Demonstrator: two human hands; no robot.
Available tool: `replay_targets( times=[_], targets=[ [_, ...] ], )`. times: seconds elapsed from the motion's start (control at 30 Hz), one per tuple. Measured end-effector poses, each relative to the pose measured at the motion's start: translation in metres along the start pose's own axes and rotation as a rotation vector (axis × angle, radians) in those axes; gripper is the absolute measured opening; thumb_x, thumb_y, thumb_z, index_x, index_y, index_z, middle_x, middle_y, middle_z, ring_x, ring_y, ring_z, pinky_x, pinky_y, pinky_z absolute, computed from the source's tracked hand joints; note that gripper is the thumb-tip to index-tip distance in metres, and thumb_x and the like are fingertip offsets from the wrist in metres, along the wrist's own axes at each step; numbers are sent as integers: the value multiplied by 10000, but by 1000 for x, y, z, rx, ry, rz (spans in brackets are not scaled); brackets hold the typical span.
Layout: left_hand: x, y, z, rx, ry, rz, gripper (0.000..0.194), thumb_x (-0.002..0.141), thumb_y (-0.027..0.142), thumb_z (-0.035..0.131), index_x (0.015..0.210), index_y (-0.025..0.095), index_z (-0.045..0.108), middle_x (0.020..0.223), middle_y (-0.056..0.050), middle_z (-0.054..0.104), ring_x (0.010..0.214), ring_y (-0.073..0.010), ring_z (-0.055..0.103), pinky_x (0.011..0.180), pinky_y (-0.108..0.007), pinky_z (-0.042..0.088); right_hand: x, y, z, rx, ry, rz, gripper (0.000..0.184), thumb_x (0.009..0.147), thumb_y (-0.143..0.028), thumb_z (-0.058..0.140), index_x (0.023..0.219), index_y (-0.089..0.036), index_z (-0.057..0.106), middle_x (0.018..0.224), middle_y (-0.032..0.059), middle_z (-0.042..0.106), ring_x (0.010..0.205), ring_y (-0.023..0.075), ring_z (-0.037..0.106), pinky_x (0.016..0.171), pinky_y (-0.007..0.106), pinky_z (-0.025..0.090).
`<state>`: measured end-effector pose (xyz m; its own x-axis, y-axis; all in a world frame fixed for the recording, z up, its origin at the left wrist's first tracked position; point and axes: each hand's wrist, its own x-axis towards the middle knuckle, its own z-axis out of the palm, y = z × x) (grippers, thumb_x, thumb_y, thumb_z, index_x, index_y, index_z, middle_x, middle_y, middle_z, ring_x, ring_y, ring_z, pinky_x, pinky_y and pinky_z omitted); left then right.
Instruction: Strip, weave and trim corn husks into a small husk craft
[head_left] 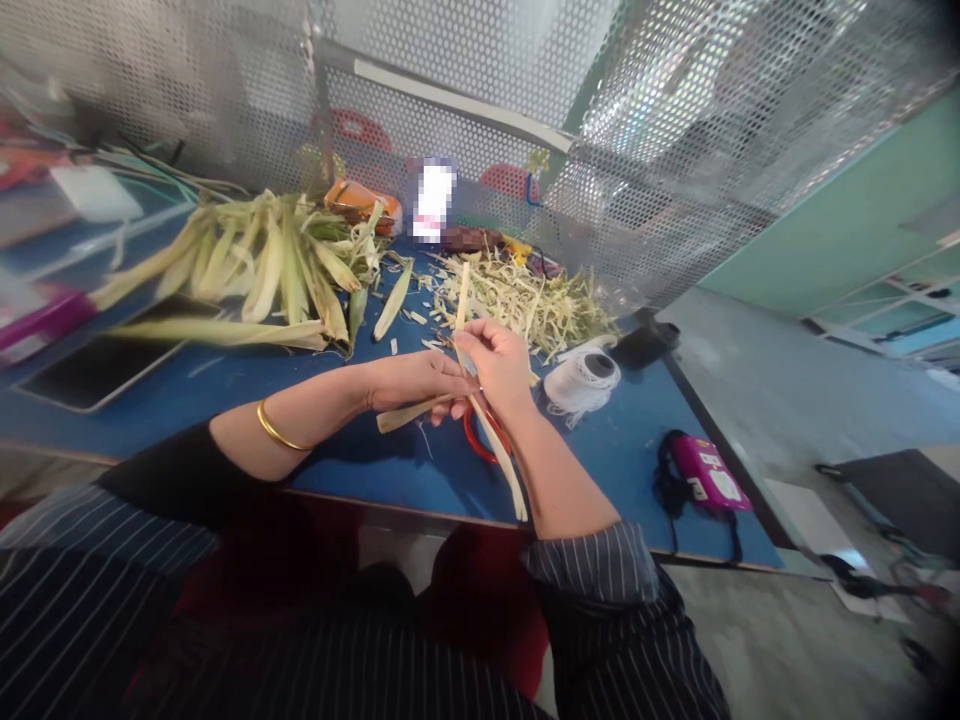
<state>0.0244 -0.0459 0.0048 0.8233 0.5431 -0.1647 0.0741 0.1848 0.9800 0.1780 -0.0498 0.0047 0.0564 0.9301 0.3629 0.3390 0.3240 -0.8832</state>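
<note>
My left hand (pixel 427 382) is closed, its fingers pinching a short, dry corn husk piece (pixel 405 415) that sticks out to the left. My right hand (pixel 496 365) meets it above the table, thumb and fingers closed on a long, pale corn husk strip (pixel 463 295). One end of that strip points up past the fingers; the other hangs toward the table's front edge. Below the hands shows a red loop (pixel 476 440), looking like a scissors handle, partly behind the strip. A bit of grey metal shows between the hands; whether either hand grips it I cannot tell.
A pile of whole corn husks (pixel 270 255) lies left on the blue table (pixel 607 465), with shredded husk (pixel 540 300) at the back. A white thread cone (pixel 581 385), a black roll (pixel 646 342) and a purple device (pixel 709 470) stand right. Perforated metal panels (pixel 465 130) border the back.
</note>
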Motion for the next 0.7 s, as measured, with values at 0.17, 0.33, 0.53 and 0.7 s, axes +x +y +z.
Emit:
replay_targets(
  times=[0.17, 0.33, 0.53, 0.7],
  targets=[
    [1, 5, -8, -168, 164, 106, 257, 874, 337, 605, 894, 123, 745, 693, -30, 606, 555, -91, 539, 599, -241, 499, 11, -1, -26, -261, 304, -182, 301, 885, -439, 539, 749, -201, 663, 828, 45, 672, 822, 180, 600, 834, 340, 454],
    [4, 6, -10, -209, 248, 121, 298, 869, 371, 615, 946, 109, 737, 697, -20, 587, 538, -78, 513, 578, -231, 492, 14, 3, -28, 32, -55, 174, 502, 818, -632, 558, 582, -197, 641, 582, 20, 611, 639, 164, 602, 713, 320, 470],
    [5, 6, -6, -237, 246, 59, 392, 898, 455, 564, 853, 90, 697, 665, -55, 640, 498, -95, 547, 540, -241, 503, 6, 2, -8, 506, -170, 365, 248, 661, -396, 785, 649, -190, 648, 482, -58, 495, 457, 89, 457, 525, 253, 396],
    [4, 8, -7, -279, 395, 21, 325, 858, 404, 649, 971, 104, 695, 727, -84, 725, 455, -99, 594, 496, -225, 493, 6, 3, -5, 501, -46, 327, 174, 656, -320, 775, 669, -182, 669, 587, -23, 610, 552, 102, 518, 542, 241, 393]
  ],
)
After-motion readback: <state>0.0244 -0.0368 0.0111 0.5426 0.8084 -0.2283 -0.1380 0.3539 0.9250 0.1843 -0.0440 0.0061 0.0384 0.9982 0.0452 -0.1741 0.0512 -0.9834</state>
